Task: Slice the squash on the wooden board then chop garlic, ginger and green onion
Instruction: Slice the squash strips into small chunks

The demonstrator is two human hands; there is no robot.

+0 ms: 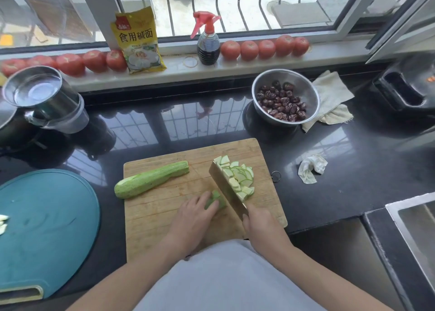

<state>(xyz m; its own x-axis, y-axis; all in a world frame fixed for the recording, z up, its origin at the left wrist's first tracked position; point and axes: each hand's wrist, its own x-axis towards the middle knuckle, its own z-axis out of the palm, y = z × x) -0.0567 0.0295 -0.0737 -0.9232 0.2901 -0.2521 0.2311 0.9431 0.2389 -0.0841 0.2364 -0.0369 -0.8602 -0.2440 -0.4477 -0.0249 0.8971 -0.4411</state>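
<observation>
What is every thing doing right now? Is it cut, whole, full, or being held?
squash piece: partly sliced, held down by left hand
cleaver: gripped by right hand, blade down on wooden board
slices: cut, piled beside blade
squash half: uncut, lying on board
metal bowl: holds dried red dates
tomatoes: whole, lined on sill

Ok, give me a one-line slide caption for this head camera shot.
Left hand steadies a squash piece while the right hand slices it with a cleaver on the wooden board.
</observation>
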